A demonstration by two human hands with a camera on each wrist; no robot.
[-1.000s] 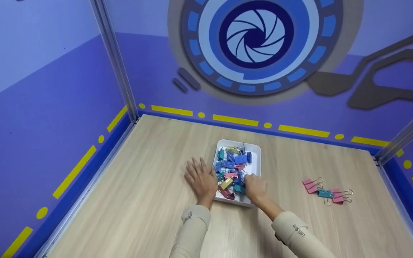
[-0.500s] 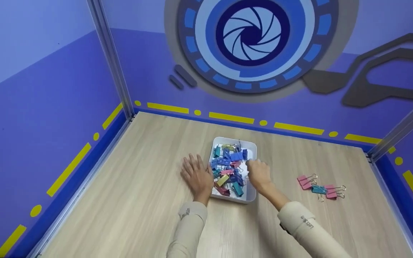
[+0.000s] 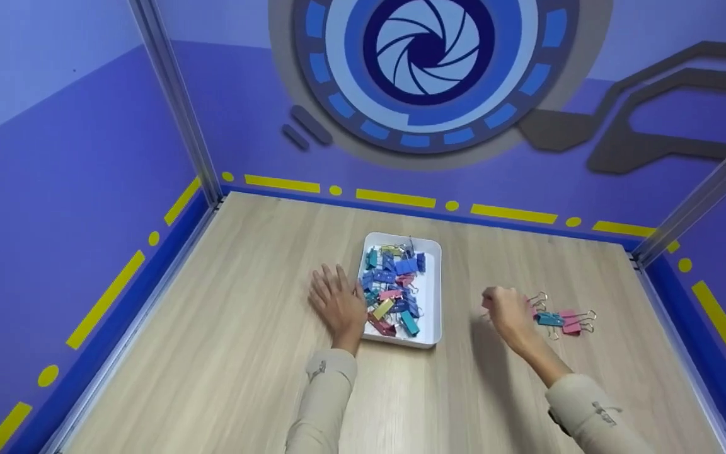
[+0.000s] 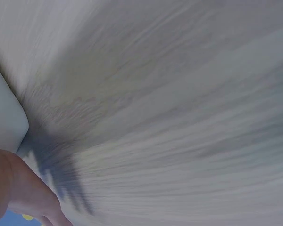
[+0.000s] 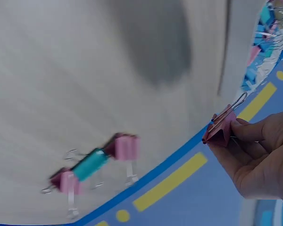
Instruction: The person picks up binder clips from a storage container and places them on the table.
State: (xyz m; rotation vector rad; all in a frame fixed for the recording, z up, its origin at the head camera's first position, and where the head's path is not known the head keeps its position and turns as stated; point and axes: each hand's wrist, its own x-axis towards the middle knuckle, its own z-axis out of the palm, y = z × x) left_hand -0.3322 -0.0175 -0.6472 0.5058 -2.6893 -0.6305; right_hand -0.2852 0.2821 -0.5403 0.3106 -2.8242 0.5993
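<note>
One pink clip [image 5: 221,128]: pinched by thumb and fingers of the right hand [image 3: 509,316], above the table [image 3: 262,265].
Right hand: carried from the white tray [image 3: 430,309] toward the row of three clips [image 3: 550,319] since half a second ago.
Left hand [image 3: 340,308]: kept at the tray's left side, fingers spread.

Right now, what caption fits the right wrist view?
Right hand pinching a pink binder clip, three others on the table.

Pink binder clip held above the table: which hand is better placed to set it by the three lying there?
The right hand, likely: it pinches the pink clip and is close to the three clips on the table. The left hand rests beside the tray, on the side away from them.
</note>
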